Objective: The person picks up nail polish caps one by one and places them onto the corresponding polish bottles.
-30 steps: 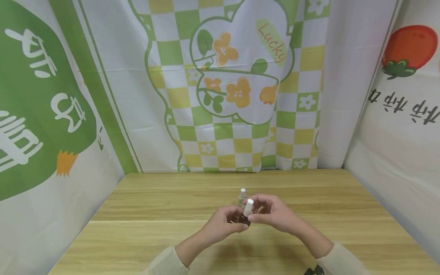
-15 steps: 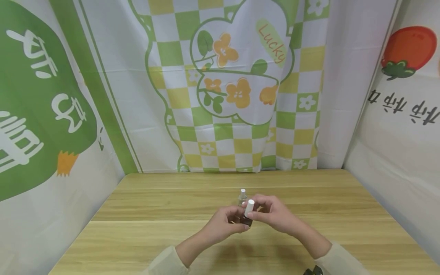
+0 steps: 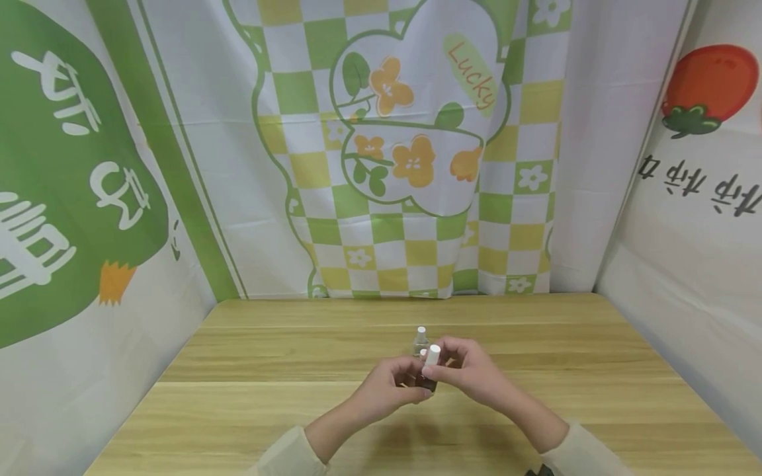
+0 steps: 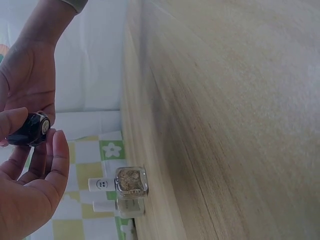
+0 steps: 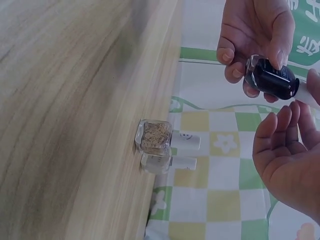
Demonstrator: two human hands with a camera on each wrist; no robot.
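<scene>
My left hand grips the dark glass body of a nail polish bottle between thumb and fingers, above the table. The bottle leans slightly, its white cap at the top. At that cap, my right hand pinches with thumb and fingers. The left wrist view shows the round base of the dark bottle beside the left thumb. Behind the hands stand two more nail polish bottles: one with gold glitter, and a pale, clear one partly behind it. Both have white caps.
The wooden table reaches back to a green and yellow checked curtain. Printed cloths hang along the left and right sides. A small black object shows by the right sleeve at the bottom edge.
My right thumb has shifted a little left and down at the white cap. The left hand stays nearly still round the bottle, and the standing bottles have not moved.
</scene>
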